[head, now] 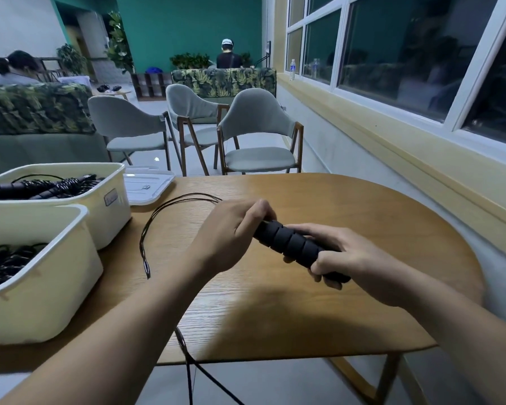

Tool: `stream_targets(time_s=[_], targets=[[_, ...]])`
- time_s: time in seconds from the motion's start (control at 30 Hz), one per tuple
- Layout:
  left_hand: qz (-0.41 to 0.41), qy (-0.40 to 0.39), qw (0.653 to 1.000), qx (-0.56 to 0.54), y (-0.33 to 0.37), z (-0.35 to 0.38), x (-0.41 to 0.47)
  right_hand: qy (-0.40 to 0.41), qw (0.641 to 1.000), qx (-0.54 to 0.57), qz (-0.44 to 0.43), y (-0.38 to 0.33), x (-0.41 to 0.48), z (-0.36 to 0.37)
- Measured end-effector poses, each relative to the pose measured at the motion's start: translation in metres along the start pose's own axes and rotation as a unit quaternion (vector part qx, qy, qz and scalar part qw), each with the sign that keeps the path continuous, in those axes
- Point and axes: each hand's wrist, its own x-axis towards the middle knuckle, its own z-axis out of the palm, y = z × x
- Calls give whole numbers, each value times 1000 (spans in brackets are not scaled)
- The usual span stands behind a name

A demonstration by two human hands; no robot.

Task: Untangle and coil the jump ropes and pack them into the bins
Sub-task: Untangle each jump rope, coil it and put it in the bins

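Forearms (146,325) enter from the bottom edge, both bare, and meet over the table (348,200).

Far left, near bin (50,290): cream plastic, standing on the table and holding a heap of black ropes (0,264). Behind and touching it, far bin (114,226), same type, with more handles and rope (41,187) inside and a small label on its end wall. Just right of the far bin, a white lid (149,187) lies flat at the table's far edge.

Cord (146,235): thin, black, doubled and twisted. It loops out to the left across the bare wood from behind the left hand. Further strands pass under the left forearm and hang off the near table edge.

Left hand (231,232): fingers curled, thumb on top, gripping the upper-left end of the handle (289,242) where the cord leaves it.

Handle: black ribbed foam, held slanted just above the table centre, between the two hands. Whether it is one handle or two held together cannot be told.

Right hand (357,258): fingers wrapped tight round the handle's lower-right end.

Beyond the table, three grey chairs (257,127). Along the right, a window (392,54), with a bottle (292,68) on its sill.
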Motion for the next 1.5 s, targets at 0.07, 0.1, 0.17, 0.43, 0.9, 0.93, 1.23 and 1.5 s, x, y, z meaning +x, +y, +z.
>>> stream_targets(time_s=[0.07,0.1,0.17,0.43,0.9,0.93,1.23,1.5], targets=[[5,-14,1000,3,3,-2,0,-3,1000,-5,-8,-2,-1,-1],[8,-18,1000,3,4,-3,1,-4,1000,-6,-9,-2,-2,-1],[12,-17,1000,-1,6,-4,3,-5,1000,-10,-12,-4,-3,-1],[3,36,999,9,3,-5,8,42,996,-75,-27,-13,-7,10],[-137,57,930,-336,2,-7,5,-115,980,156,-46,-20,-6,0],[-144,61,924,-350,5,-5,5,-132,975,171,-52,-21,-7,0],[-128,-6,950,-284,24,31,-1,-90,961,223,-134,-25,-5,10],[37,12,999,36,31,41,-8,-82,975,184,-92,-24,-4,10]])
